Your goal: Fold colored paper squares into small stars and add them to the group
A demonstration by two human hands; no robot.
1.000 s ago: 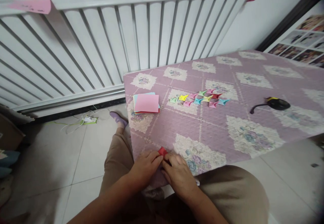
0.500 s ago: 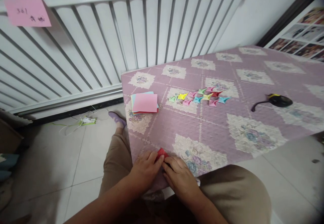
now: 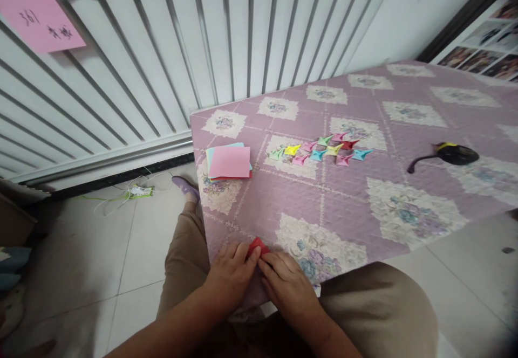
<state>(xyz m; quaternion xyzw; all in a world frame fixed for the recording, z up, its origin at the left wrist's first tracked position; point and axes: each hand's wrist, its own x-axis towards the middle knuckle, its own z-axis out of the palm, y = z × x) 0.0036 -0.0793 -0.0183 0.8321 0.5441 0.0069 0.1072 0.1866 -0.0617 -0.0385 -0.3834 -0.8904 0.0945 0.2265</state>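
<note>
A small folded piece of red paper (image 3: pixel 258 243) lies at the near edge of the table, partly covered by my fingers. My left hand (image 3: pixel 233 269) presses on its left side, thumb and fingers closed about it. From the right, my right hand (image 3: pixel 286 280) pinches the paper's other side with bent fingers. Farther back on the left rests a stack of coloured paper sheets (image 3: pixel 230 162), pink on top. Several folded paper pieces (image 3: pixel 318 155) in green, yellow, pink, blue and red stand in two or three slanting rows at the middle of the table.
A purple flowered tablecloth (image 3: pixel 283 201) covers the table. A black object with a thin curved arm (image 3: pixel 457 154) lies at the right. Behind stands a white radiator (image 3: pixel 210 40) bearing a pink note (image 3: pixel 38 15). A power strip (image 3: pixel 141 191) with cables lies on the floor.
The view has shifted and tilted slightly, so the note and radiator appear larger. My hands stay in nearly the same place on the red paper, with only small finger movement.
</note>
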